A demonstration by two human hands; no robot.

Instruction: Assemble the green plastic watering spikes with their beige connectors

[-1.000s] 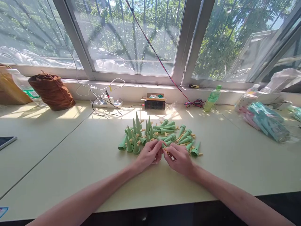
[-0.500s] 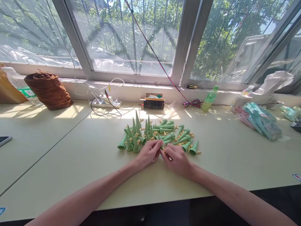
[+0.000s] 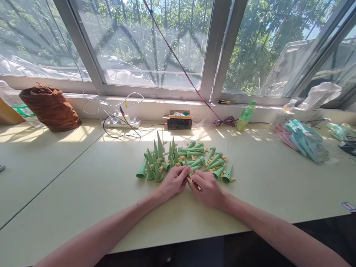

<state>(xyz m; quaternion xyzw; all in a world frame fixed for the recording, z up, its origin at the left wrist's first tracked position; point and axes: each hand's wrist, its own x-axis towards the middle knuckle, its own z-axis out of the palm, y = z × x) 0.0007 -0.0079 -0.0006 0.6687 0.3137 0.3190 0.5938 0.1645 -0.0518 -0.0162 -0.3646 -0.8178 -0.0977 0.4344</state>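
Note:
My left hand [image 3: 175, 178] is closed around a green cone-shaped watering spike [image 3: 186, 162], mostly hidden by the fingers. Against it, my right hand [image 3: 207, 187] pinches a small beige valve piece [image 3: 191, 180]; the two hands almost touch. Whether the valve sits inside the spike I cannot tell. Just behind the hands, several green spikes [image 3: 159, 142] stand upright on their caps at the left. More spikes [image 3: 198, 162] lie on their sides at the right, with beige valves [image 3: 233, 179] among them.
The pale table [image 3: 91, 196] runs along a window. At the back are a brown cloth bag [image 3: 50, 107], a power strip [image 3: 119, 121] with cables, a small box [image 3: 179, 122], a green bottle [image 3: 245, 116] and plastic bags [image 3: 306, 139]. The front edge lies below my forearms.
The whole scene has shifted slightly left as the head view turned. Both hands keep their hold near the same spot, with only slight finger movement.

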